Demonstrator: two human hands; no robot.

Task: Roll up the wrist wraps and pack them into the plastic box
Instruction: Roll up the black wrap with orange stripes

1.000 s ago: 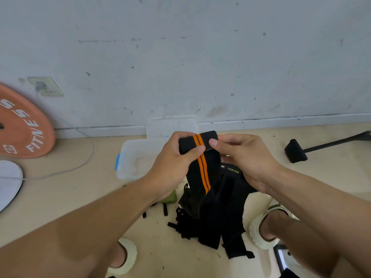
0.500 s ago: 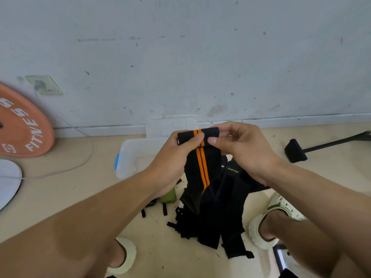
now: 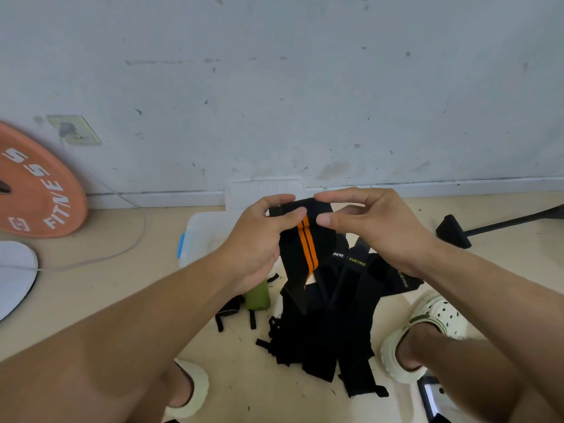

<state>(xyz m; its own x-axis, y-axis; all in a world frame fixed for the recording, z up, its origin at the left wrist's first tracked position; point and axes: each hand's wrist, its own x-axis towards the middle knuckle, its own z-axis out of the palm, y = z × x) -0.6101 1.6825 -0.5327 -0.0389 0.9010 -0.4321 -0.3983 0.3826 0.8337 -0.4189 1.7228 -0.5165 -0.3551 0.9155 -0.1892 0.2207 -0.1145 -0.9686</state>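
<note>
Scuffed grey wall (image 3: pixel 305 87) fills the upper half of the frame, meeting a pale beige floor (image 3: pixel 106 288) below. At the centre, a person's left hand (image 3: pixel 256 242) and right hand (image 3: pixel 375 227) hold up a black wrist wrap (image 3: pixel 300 251) with two orange stripes. Each hand pinches its top edge between thumb and fingers, and the wrap hangs down from them. Just behind the hands, a clear plastic box (image 3: pixel 201 236) with a blue latch sits on the floor against the wall. Below the hands, at lower centre, a pile of black wraps (image 3: pixel 329 325) lies on the floor, with a green roll (image 3: pixel 258 296) just to its left. An orange weight plate (image 3: pixel 36 190) leans on the wall at the left edge. A black stand foot (image 3: pixel 454 232) sits at the right. Pale clogs (image 3: pixel 427 328) show at the bottom.
</note>
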